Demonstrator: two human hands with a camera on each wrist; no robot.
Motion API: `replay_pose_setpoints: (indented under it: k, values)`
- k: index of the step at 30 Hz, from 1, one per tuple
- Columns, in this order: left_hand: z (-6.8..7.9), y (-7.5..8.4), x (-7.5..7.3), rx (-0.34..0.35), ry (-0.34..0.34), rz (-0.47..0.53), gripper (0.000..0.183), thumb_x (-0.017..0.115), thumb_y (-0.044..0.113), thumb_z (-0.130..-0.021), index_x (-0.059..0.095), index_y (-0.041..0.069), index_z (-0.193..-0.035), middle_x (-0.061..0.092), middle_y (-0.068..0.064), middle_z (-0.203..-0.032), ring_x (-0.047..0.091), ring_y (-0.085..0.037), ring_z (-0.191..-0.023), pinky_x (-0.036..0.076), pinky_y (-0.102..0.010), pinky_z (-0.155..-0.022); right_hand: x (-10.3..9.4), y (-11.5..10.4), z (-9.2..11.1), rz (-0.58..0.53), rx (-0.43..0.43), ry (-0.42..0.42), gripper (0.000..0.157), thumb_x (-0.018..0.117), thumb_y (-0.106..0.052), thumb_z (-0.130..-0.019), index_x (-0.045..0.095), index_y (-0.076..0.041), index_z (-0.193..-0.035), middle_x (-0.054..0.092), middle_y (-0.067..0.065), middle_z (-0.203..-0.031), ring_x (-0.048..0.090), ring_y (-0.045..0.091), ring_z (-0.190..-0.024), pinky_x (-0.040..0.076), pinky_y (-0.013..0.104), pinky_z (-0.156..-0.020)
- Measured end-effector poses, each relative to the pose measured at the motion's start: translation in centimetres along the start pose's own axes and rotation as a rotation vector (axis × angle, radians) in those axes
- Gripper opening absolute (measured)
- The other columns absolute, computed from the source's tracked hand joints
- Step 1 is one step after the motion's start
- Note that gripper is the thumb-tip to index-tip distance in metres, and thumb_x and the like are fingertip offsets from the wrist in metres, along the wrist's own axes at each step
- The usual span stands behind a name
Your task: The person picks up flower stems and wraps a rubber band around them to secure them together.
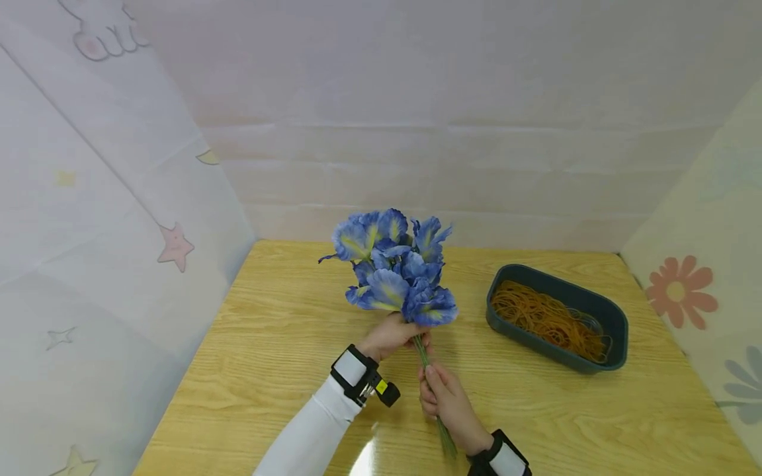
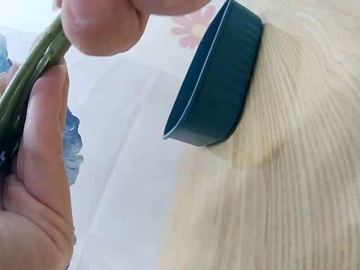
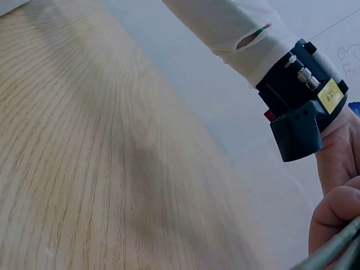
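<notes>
A bunch of blue artificial irises (image 1: 395, 271) with yellow streaks is held up over the table, blooms pointing away from me. My left hand (image 1: 393, 336) grips the green stems just under the blooms, and the left wrist view shows its fingers round the stems (image 2: 35, 76). Lower down, my right hand (image 1: 448, 404) grips the same stems between thumb and fingers, with the stem ends sticking out below it. In the right wrist view the stems (image 3: 332, 250) cross the bottom right corner.
A dark teal oblong tub (image 1: 556, 317) with many tan rubber bands (image 1: 548, 322) stands on the wooden table (image 1: 274, 330) to the right of the flowers. Pale printed cloth (image 1: 417, 158) hangs behind and at both sides. Each wrist wears a black camera strap (image 1: 354, 370).
</notes>
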State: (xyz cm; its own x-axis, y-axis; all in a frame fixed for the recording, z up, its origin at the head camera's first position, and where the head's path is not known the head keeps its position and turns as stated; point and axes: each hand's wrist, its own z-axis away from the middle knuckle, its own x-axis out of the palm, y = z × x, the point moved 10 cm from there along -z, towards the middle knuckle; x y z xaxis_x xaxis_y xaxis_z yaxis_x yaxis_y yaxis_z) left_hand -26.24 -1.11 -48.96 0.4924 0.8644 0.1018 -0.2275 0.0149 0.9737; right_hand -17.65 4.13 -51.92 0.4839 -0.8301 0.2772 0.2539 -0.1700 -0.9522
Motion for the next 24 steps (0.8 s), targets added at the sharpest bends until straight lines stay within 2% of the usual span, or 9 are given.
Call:
replay_pose_setpoints:
  k: [3,5,8,10,12,16,19,22,24]
  values:
    - [0.2,-0.2,-0.1,0.012,0.022,0.003,0.023,0.048,0.011,-0.096,0.055,-0.008,-0.086,0.06,0.002,-0.068,0.066,-0.035,-0.078,0.056,-0.033,-0.07,0.1,0.0,0.1,-0.005,-0.031,-0.003,0.029,0.03,-0.04,-0.101,0.043,-0.014,-0.094,0.029,-0.009,-0.061,0.029,-0.001,-0.045,0.026,0.021,-0.045]
    - [0.3,-0.3,0.0,0.025,0.028,0.011,0.026,0.047,0.012,-0.097,0.055,-0.013,-0.091,0.061,0.002,-0.069,0.065,-0.039,-0.081,0.056,-0.033,-0.071,0.0,0.0,0.1,-0.001,-0.039,0.018,0.029,0.031,-0.039,-0.101,0.044,-0.014,-0.094,0.029,-0.009,-0.061,0.029,-0.001,-0.045,0.024,0.022,-0.044]
    - [0.3,-0.3,0.2,0.038,0.031,0.018,0.029,0.046,0.013,-0.097,0.055,-0.015,-0.096,0.062,0.003,-0.069,0.067,-0.028,-0.075,0.056,-0.033,-0.071,-0.3,0.0,0.2,0.009,-0.046,0.06,0.03,0.032,-0.039,-0.101,0.044,-0.013,-0.093,0.029,-0.008,-0.061,0.028,-0.001,-0.045,0.023,0.023,-0.044]
    - [0.3,-0.4,0.2,0.042,0.043,0.025,0.028,0.046,0.014,-0.097,0.056,-0.012,-0.098,0.062,0.004,-0.07,0.067,-0.017,-0.07,0.056,-0.033,-0.071,-0.4,-0.2,0.2,0.015,-0.056,0.074,0.029,0.031,-0.037,-0.101,0.044,-0.012,-0.092,0.029,-0.008,-0.06,0.028,-0.001,-0.044,0.022,0.023,-0.043]
    - [0.3,-0.4,0.3,0.048,0.054,0.036,0.029,0.045,0.017,-0.098,0.055,-0.009,-0.102,0.062,0.004,-0.07,0.065,-0.011,-0.068,0.056,-0.032,-0.07,-0.6,-0.3,0.2,0.022,-0.061,0.09,0.029,0.031,-0.035,-0.102,0.044,-0.012,-0.091,0.029,-0.008,-0.06,0.028,-0.001,-0.044,0.022,0.022,-0.042]
    - [0.3,-0.6,0.7,0.065,0.064,0.056,0.033,0.044,0.029,-0.099,0.052,-0.002,-0.108,0.062,0.001,-0.074,0.064,-0.01,-0.068,0.055,-0.032,-0.071,-1.2,-0.6,0.0,0.05,-0.052,0.146,0.03,0.03,-0.033,-0.103,0.042,-0.009,-0.091,0.029,-0.008,-0.059,0.028,0.0,-0.044,0.023,0.02,-0.042]
    - [0.5,-0.6,0.9,0.092,0.075,0.029,0.039,0.043,0.036,-0.098,0.048,0.001,-0.115,0.063,-0.006,-0.082,0.064,-0.012,-0.074,0.055,-0.037,-0.077,-1.9,-0.6,-0.1,0.068,-0.02,0.203,0.03,0.031,-0.033,-0.102,0.042,-0.008,-0.091,0.028,-0.007,-0.058,0.027,0.001,-0.043,0.025,0.018,-0.042]
    - [0.8,-0.6,0.9,0.113,0.114,-0.056,0.04,0.047,0.035,-0.097,0.048,0.002,-0.118,0.064,-0.017,-0.093,0.064,-0.014,-0.085,0.053,-0.037,-0.082,-2.3,-0.6,-0.3,0.086,-0.009,0.236,0.031,0.032,-0.034,-0.102,0.042,-0.007,-0.091,0.029,-0.006,-0.057,0.027,0.002,-0.042,0.028,0.016,-0.042]
    - [1.0,-0.7,0.6,0.122,0.155,-0.135,0.034,0.05,0.031,-0.096,0.051,0.002,-0.114,0.062,-0.02,-0.094,0.061,-0.014,-0.084,0.052,-0.031,-0.078,-2.3,-0.8,-0.6,0.105,-0.029,0.227,0.032,0.031,-0.033,-0.102,0.043,-0.006,-0.091,0.029,-0.005,-0.056,0.027,0.002,-0.042,0.028,0.016,-0.042]
